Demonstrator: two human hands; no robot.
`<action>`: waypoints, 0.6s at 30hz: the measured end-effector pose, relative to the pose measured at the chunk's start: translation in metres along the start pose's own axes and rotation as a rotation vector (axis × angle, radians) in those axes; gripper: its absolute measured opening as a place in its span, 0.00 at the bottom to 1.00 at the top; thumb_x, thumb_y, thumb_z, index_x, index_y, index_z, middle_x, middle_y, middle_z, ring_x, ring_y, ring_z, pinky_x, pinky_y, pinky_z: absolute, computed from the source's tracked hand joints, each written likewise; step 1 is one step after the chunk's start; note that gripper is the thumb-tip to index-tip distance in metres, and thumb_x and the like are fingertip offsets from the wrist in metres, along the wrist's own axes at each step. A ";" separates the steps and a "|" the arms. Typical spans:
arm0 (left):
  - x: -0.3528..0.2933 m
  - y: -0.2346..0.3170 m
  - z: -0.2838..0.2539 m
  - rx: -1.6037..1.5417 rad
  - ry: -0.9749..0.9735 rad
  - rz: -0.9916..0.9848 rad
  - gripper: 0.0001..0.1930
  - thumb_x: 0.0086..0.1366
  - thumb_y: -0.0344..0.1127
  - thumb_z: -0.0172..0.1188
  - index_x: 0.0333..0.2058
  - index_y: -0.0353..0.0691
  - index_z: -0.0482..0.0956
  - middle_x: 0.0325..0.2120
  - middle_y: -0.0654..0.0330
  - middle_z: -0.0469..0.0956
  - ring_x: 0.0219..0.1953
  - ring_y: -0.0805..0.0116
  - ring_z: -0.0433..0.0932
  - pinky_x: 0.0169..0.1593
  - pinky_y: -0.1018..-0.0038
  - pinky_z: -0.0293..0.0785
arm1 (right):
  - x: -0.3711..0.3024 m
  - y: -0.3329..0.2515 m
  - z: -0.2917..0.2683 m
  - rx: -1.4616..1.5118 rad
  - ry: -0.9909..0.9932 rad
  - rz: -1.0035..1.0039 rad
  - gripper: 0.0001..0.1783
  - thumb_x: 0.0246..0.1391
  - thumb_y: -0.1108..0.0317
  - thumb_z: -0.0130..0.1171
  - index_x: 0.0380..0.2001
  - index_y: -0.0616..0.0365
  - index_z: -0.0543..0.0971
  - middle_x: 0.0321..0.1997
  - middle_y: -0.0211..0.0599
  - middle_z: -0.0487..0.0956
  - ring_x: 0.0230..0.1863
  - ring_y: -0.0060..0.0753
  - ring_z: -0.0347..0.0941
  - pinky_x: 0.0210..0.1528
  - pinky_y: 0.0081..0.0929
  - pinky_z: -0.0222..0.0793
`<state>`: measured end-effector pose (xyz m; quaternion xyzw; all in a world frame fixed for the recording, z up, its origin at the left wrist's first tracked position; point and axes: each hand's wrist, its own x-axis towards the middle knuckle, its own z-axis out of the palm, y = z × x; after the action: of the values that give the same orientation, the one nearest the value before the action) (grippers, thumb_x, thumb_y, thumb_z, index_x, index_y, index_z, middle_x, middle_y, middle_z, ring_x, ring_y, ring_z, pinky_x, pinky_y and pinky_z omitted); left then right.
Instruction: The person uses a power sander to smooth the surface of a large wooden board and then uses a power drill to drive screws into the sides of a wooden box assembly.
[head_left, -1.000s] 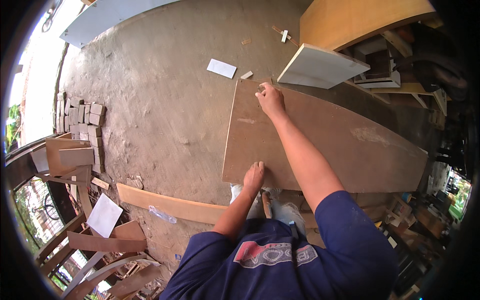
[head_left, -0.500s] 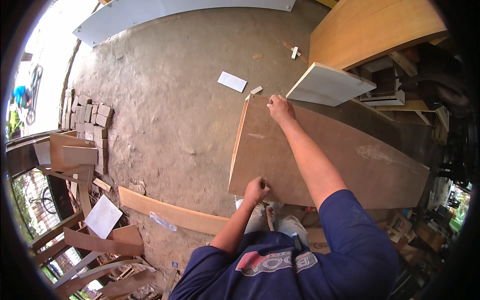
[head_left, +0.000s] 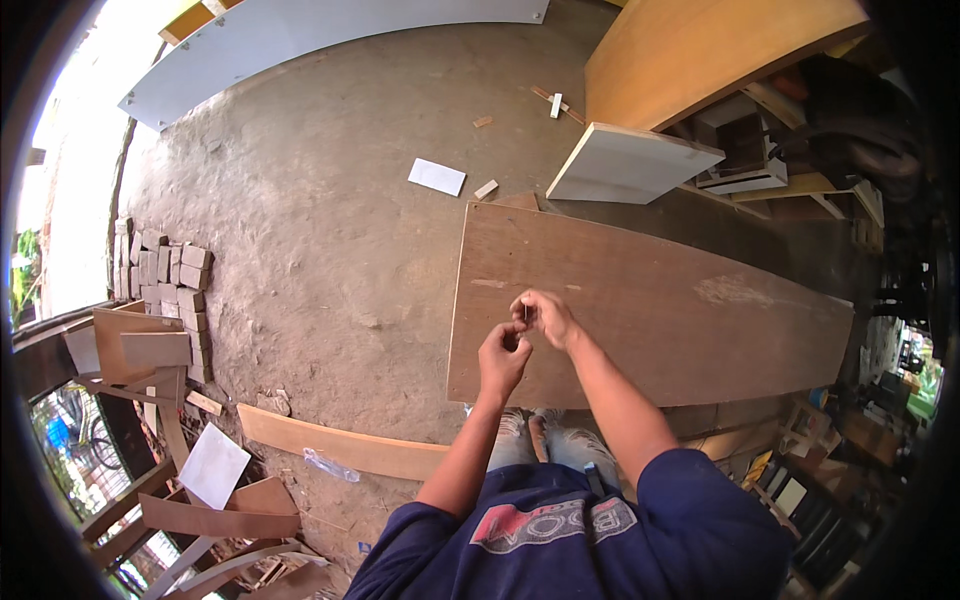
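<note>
A large brown wooden panel [head_left: 640, 300] lies in front of me, its narrower end to the right. Over the left part of it my two hands come together. My left hand [head_left: 502, 360] is closed, thumb and fingers pinched, and whatever it holds is hidden. Just beyond it, my right hand [head_left: 548, 318] has its fingers curled in a pinch. A tiny thin thing shows at its fingertips, too small to name. The fingertips of both hands nearly touch.
A white-faced board [head_left: 635, 165] leans by the orange-brown wooden furniture [head_left: 720, 60] at the far right. A white rectangular piece [head_left: 437, 177] and a small wood block [head_left: 486, 190] lie on the floor. Stacked bricks [head_left: 170, 270], board offcuts [head_left: 220, 510] and a long plank [head_left: 340, 445] are at left.
My right hand has come back from the panel's far left corner to meet my left hand, which has moved slightly forward. The panel's left edge side no longer shows.
</note>
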<state>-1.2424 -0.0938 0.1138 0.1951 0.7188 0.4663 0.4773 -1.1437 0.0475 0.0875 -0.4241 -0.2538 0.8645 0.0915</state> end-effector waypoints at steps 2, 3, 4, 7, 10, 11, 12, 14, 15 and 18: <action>0.004 0.036 0.014 0.171 0.059 0.168 0.15 0.66 0.27 0.68 0.51 0.32 0.81 0.36 0.55 0.87 0.37 0.71 0.87 0.44 0.70 0.84 | -0.016 0.016 0.006 0.167 0.122 0.032 0.19 0.71 0.54 0.57 0.38 0.59 0.83 0.36 0.36 0.82 0.36 0.30 0.80 0.42 0.35 0.80; 0.006 0.046 0.015 0.254 0.022 0.243 0.15 0.65 0.27 0.68 0.50 0.32 0.81 0.36 0.52 0.87 0.37 0.67 0.87 0.43 0.69 0.84 | -0.023 0.018 0.012 0.235 0.188 -0.020 0.21 0.72 0.49 0.58 0.37 0.57 0.82 0.36 0.36 0.82 0.36 0.30 0.79 0.42 0.34 0.78; 0.007 0.053 0.023 0.327 -0.033 0.323 0.15 0.65 0.27 0.68 0.50 0.33 0.82 0.36 0.49 0.87 0.37 0.64 0.88 0.43 0.68 0.84 | -0.025 0.019 0.003 0.248 0.207 -0.036 0.21 0.72 0.49 0.58 0.37 0.57 0.82 0.36 0.36 0.82 0.36 0.30 0.79 0.42 0.34 0.78; 0.013 0.069 0.037 0.221 -0.208 0.210 0.13 0.65 0.27 0.68 0.47 0.33 0.82 0.34 0.48 0.87 0.34 0.60 0.89 0.40 0.67 0.84 | -0.031 0.022 -0.036 0.239 0.376 -0.020 0.22 0.71 0.47 0.59 0.36 0.57 0.82 0.33 0.33 0.82 0.31 0.30 0.78 0.37 0.33 0.75; 0.066 0.054 0.032 0.465 -0.069 0.392 0.11 0.64 0.28 0.66 0.45 0.35 0.82 0.30 0.48 0.86 0.32 0.49 0.87 0.38 0.60 0.83 | -0.048 0.017 -0.078 -0.074 0.503 0.042 0.26 0.69 0.46 0.62 0.29 0.60 0.83 0.26 0.35 0.83 0.26 0.32 0.78 0.34 0.34 0.73; 0.098 0.041 0.016 0.600 -0.017 0.442 0.13 0.66 0.31 0.65 0.49 0.36 0.81 0.36 0.46 0.85 0.37 0.43 0.86 0.40 0.56 0.83 | -0.053 0.012 -0.077 -0.417 0.620 -0.068 0.27 0.67 0.46 0.63 0.26 0.61 0.83 0.23 0.38 0.82 0.25 0.33 0.78 0.33 0.35 0.74; 0.123 0.042 0.015 0.762 0.035 0.518 0.15 0.68 0.32 0.64 0.51 0.36 0.80 0.39 0.44 0.84 0.39 0.41 0.86 0.41 0.54 0.83 | -0.063 0.012 -0.088 -0.762 0.755 -0.171 0.29 0.65 0.46 0.65 0.23 0.63 0.83 0.20 0.40 0.82 0.23 0.35 0.78 0.33 0.37 0.74; 0.171 0.053 0.018 0.982 0.076 0.598 0.17 0.70 0.35 0.61 0.54 0.36 0.77 0.45 0.41 0.82 0.43 0.38 0.84 0.44 0.51 0.82 | -0.079 0.021 -0.117 -0.691 0.845 -0.136 0.30 0.63 0.45 0.66 0.21 0.64 0.83 0.21 0.44 0.83 0.26 0.36 0.81 0.35 0.38 0.75; 0.192 0.058 0.016 1.051 0.071 0.593 0.16 0.71 0.36 0.60 0.54 0.36 0.76 0.47 0.40 0.80 0.44 0.38 0.84 0.46 0.50 0.82 | -0.085 0.027 -0.127 -0.737 0.833 -0.101 0.30 0.63 0.45 0.66 0.22 0.64 0.84 0.21 0.44 0.83 0.26 0.36 0.82 0.35 0.39 0.75; 0.229 0.074 0.017 1.215 -0.064 0.487 0.13 0.73 0.36 0.58 0.50 0.35 0.77 0.48 0.40 0.81 0.47 0.39 0.84 0.49 0.50 0.83 | -0.096 0.055 -0.155 -0.743 0.842 -0.050 0.31 0.63 0.43 0.65 0.23 0.63 0.84 0.22 0.47 0.84 0.28 0.46 0.83 0.37 0.43 0.76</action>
<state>-1.3467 0.1171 0.0600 0.6010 0.7750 0.0660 0.1840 -0.9593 0.0209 0.0461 -0.7302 -0.4928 0.4706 0.0497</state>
